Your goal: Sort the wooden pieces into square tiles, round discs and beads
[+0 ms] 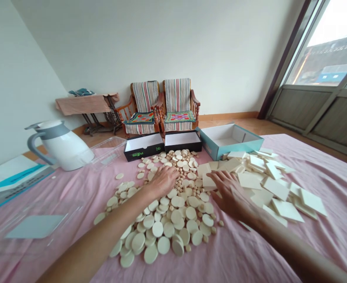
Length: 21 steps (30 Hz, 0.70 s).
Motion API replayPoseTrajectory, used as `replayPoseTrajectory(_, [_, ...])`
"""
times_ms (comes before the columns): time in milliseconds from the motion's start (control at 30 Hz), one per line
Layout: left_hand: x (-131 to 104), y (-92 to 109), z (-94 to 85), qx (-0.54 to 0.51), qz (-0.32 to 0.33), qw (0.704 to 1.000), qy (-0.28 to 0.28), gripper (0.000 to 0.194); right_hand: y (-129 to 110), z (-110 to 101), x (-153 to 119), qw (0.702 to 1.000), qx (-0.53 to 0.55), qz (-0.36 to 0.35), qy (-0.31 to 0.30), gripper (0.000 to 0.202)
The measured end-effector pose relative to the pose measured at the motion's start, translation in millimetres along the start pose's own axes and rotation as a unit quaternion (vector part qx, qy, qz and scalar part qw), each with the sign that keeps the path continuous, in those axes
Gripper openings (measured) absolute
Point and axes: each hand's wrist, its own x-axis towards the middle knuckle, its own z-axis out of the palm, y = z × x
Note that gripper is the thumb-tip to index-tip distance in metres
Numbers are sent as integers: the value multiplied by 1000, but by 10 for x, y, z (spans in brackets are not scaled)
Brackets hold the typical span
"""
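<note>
Cream wooden discs (161, 220), flat and round, lie heaped on the pink tablecloth (244, 255), and the left hand (161, 180) is down on the far edge of that heap, palm to the cloth, fingers curled loosely over a patch of small cream round beads (187, 184). Whether anything is pinched under those fingers cannot be told from here. Right hand (231, 193) comes in from the other side, fingers spread and fairly flat, tips touching a pale square wooden tile (209, 181) at the near edge of the pile of cream square tiles (275, 188); nothing is lifted. Between the two hands sit the beads, with the bigger discs fanning out toward the person. Beyond the hands, two black shallow boxes with white insides (164, 143) stand side by side, and a teal open box (231, 139) just to their right. Far left, a white jug with a grey handle (63, 145) stands beside a clear plastic tray (108, 151).
</note>
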Motion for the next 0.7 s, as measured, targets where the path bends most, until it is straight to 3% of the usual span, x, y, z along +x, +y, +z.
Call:
replayPoseTrajectory(167, [-267, -304, -45, 11, -43, 998, 35, 25, 99, -21, 312, 986, -62, -14, -157, 41])
replayPoseTrajectory(233, [-410, -372, -91, 13, -58, 997, 55, 33, 148, -10, 377, 982, -66, -22, -178, 37])
replayPoseTrajectory(333, [-656, -362, -197, -3, -70, 994, 89, 29, 170, -3, 425, 979, -77, -22, -185, 35])
replayPoseTrajectory(433, [-899, -191, -307, -34, -55, 989, 134, 24, 142, 2, 457, 975, -90, -25, -200, 39])
replayPoseTrajectory(533, [-1091, 110, -378, -50, -21, 989, 134, 25, 117, 22, 491, 971, -95, -26, -216, 41])
replayPoseTrajectory(700, [-1231, 659, -367, -64, 91, 991, 80, 26, 116, 47, 532, 968, -97, -13, -232, 49])
